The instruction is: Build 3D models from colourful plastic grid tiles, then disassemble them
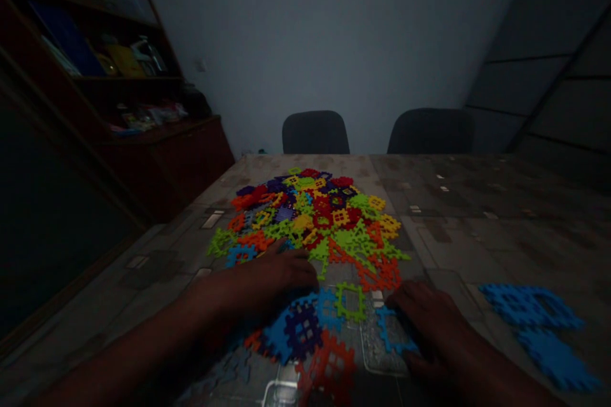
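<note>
My left hand (286, 272) lies palm down over the near part of a heap of colourful plastic interlocking pieces (322, 206). Its far finger is spread from the others, and the fingertips are partly hidden. Just below it are a dark purple window piece (304, 331), a blue window piece (329, 308) and a green square frame (351, 301). My right hand (427, 318) is closed on the edge of a blue square frame piece (383, 331), low over the table. Thumb and fingers stand on either side of that frame's right edge.
Blue pieces, apparently joined into panels (532, 306), lie at the right, with another blue panel (556, 356) nearer me. Orange pieces (329, 365) lie at the front of the table (458, 235). Two dark chairs (315, 132) stand behind it; a wooden cabinet (167, 146) is at left.
</note>
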`<state>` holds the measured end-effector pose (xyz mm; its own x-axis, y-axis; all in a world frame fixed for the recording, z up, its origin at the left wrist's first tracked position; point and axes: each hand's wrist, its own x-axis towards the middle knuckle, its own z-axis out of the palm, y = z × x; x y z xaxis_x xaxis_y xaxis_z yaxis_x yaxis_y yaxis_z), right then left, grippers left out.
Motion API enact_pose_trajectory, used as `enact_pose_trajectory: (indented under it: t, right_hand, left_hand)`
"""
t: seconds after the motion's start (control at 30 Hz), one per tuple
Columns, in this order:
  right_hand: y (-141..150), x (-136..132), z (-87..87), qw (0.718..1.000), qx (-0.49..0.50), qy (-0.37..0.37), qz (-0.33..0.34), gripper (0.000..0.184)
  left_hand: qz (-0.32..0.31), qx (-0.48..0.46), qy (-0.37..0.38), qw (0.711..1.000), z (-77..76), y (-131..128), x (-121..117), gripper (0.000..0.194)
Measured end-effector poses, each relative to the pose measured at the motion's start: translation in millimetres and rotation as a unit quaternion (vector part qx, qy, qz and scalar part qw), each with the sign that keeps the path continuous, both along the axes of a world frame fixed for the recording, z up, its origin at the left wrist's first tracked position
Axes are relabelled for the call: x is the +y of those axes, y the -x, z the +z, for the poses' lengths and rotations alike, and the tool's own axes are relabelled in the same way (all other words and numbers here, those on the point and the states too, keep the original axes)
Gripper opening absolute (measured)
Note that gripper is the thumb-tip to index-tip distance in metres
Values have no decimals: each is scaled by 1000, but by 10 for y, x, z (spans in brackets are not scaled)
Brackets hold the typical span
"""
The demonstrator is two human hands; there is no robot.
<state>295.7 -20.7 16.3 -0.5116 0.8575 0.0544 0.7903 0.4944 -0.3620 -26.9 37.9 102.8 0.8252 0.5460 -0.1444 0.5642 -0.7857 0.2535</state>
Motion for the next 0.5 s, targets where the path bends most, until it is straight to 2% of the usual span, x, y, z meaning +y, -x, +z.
enact_pose_trajectory:
  t: [0.1,0.17,0.3,0.4,0.5]
  right_hand:
    - [-5,19,-45,1000,5,2,11,63]
    - [32,24,-71,1000,9,-1,25,66]
    - [107,22,-96,998,34,-18,41,77]
    - [129,24,-95,999,36,-8,31,79]
    - [127,29,-44,999,35,22,16,79]
  left_hand:
    - [-37,25,34,998,40,-73,106,55]
    - [-32,43,40,998,58,-97,163,52]
    - [15,42,42,998,102,-13,231,61]
    - [58,-8,14,998,154,87,222,60]
    - [106,-70,-18,992,186,32,104,55]
